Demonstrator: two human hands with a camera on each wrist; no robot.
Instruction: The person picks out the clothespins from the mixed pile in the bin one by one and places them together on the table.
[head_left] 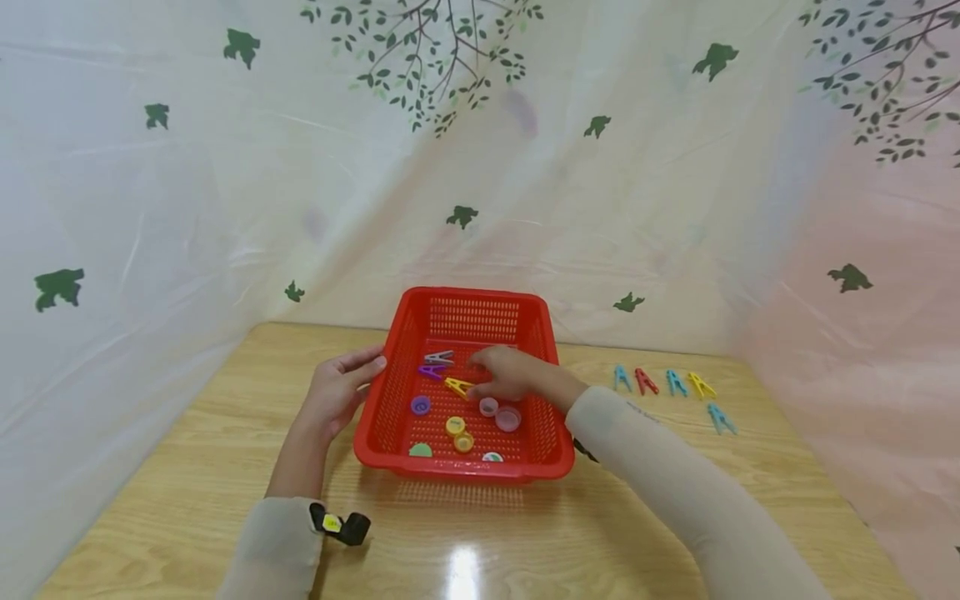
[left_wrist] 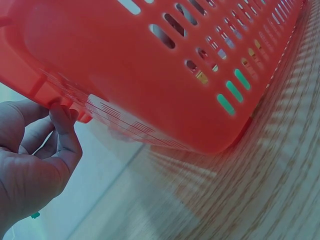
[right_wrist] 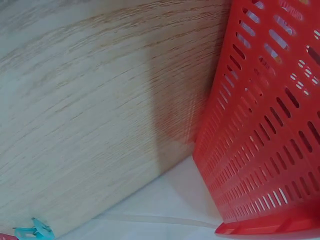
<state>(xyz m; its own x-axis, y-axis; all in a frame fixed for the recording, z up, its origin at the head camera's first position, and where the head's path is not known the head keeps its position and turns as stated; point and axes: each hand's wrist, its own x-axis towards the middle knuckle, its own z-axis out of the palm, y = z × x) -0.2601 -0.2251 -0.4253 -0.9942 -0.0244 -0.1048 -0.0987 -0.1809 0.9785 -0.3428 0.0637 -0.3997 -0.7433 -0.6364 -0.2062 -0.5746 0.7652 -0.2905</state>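
In the head view a red plastic basket (head_left: 465, 468) stands on the wooden table. My left hand (head_left: 337, 392) holds its left rim, thumb on top; the left wrist view shows the fingers (left_wrist: 62, 117) bent under the rim. Inside the basket is my right hand (head_left: 506, 372), thumb and index finger apart, the thumb at the end of a yellow clothespin (head_left: 457, 387). Left of that hand lie a purple clothespin (head_left: 431, 372) and a grey clothespin (head_left: 439, 357). The right wrist view shows the basket's outer wall (right_wrist: 260, 130) and hides the hand.
Several bottle caps lie in the basket, among them a purple cap (head_left: 421, 406), a yellow cap (head_left: 455, 426) and a pink cap (head_left: 507, 418). Right of it on the table are several clothespins, including a red clothespin (head_left: 646, 381) and a yellow clothespin (head_left: 702, 384). A curtain (head_left: 360, 208) hangs behind.
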